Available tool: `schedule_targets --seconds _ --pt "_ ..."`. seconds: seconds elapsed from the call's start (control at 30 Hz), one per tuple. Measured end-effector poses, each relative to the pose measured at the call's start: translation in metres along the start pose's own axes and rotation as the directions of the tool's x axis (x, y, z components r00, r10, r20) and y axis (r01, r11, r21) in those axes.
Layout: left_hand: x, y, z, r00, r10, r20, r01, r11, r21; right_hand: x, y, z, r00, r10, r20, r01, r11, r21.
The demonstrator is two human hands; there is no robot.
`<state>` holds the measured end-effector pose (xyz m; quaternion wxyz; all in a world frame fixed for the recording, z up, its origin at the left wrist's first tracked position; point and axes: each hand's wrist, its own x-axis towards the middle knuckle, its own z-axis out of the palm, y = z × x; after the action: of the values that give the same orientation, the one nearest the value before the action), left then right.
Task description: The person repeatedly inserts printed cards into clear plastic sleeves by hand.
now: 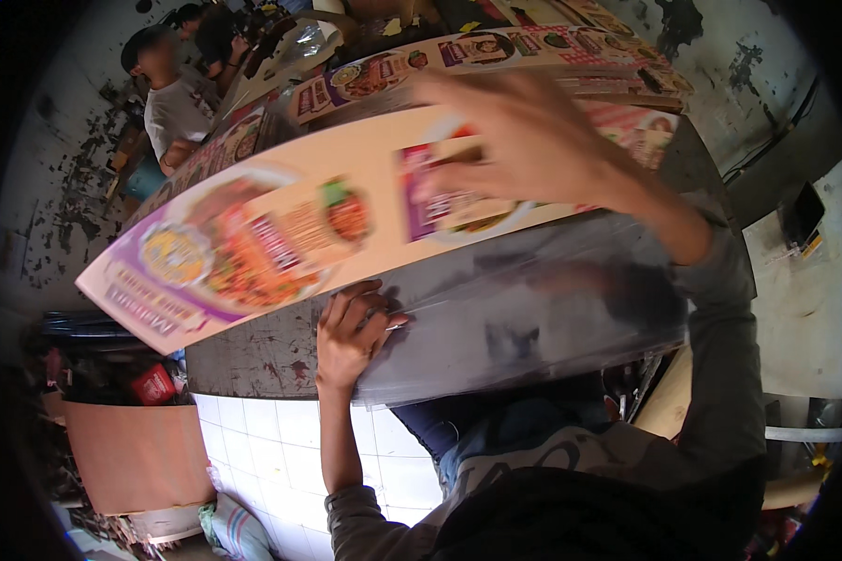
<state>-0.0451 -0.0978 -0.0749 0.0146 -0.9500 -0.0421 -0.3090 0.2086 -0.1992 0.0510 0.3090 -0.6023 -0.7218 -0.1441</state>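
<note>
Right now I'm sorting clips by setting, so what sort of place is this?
Probably a small print or laminating workshop. The right hand presses a long food-picture banner, the left hand holds clear plastic film on a worn worktable, and more printed sheets lie beyond.

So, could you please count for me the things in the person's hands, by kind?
Printed food poster, under the right hand: 1
Clear plastic sheet, held at its edge by the left hand: 1
Total: 2
</note>
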Motion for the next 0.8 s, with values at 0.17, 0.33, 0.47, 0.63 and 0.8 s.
schedule_targets --seconds 0.17,0.33,0.47,0.63,0.8 --pt "0.002 -0.002 0.016 1.000 0.000 0.000 0.000 1.000 -0.031 0.059 -0.036 0.038 0.998 -0.053 -0.014 0.055 0.983 0.175" --pt "-0.003 -0.001 0.015 0.995 -0.093 0.035 0.095 0.994 -0.061 0.062 -0.046 0.059 0.992 -0.014 -0.129 0.045 0.970 0.238" --pt "-0.003 -0.001 0.014 0.994 -0.103 -0.020 0.100 0.987 -0.128 0.040 -0.029 0.064 0.998 0.006 -0.063 0.007 0.981 0.195" --pt "-0.003 0.000 0.014 0.984 -0.175 -0.009 0.172 0.974 -0.144 0.003 -0.004 0.053 0.978 0.139 0.153 -0.161 0.977 0.143" --pt "-0.007 -0.003 0.016 0.946 -0.318 0.062 0.324 0.935 -0.147 -0.035 0.008 0.034 0.988 0.116 0.105 -0.116 0.993 -0.001"
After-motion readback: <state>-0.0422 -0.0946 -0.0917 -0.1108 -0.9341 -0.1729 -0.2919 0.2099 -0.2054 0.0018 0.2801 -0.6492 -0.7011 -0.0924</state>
